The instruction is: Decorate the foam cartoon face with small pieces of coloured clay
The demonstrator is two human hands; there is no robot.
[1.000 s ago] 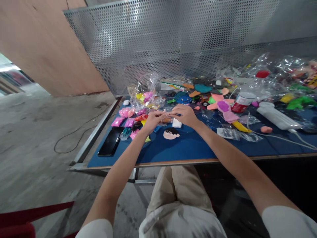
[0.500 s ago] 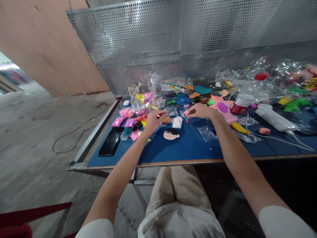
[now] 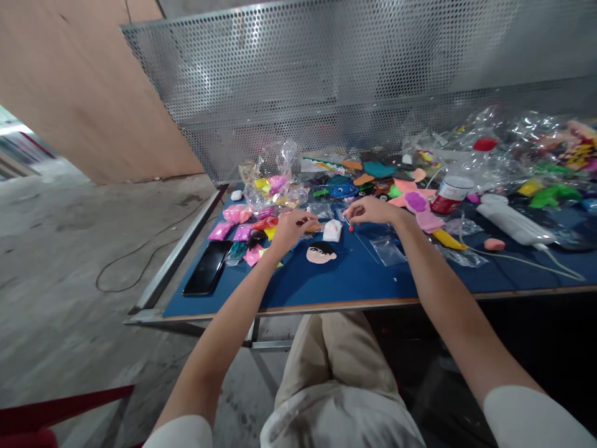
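My left hand [image 3: 291, 230] is over the colored packets, its thumb and fingers pinched on something I cannot make out. To the right, my right hand [image 3: 370, 211] has its fingertips together on something small and hidden, close to a thin tool with a red ball [image 3: 351, 229]. Between and below the hands lies a flat clay face with black hair [image 3: 321, 252]. A white packet [image 3: 333, 231] sits just above the face. Pink packets [image 3: 220, 231] lie left of my left hand.
A black phone [image 3: 207, 267] lies at the left of the blue table [image 3: 298, 292]. A red-labelled jar [image 3: 451, 195], a white bottle [image 3: 515, 221] with a cable, and a clear bag [image 3: 389, 251] are on the right. A perforated metal panel [image 3: 298, 81] stands behind.
The view has shifted slightly. My left hand's fingers have moved a little; my right hand stays nearly in place by the red ball.
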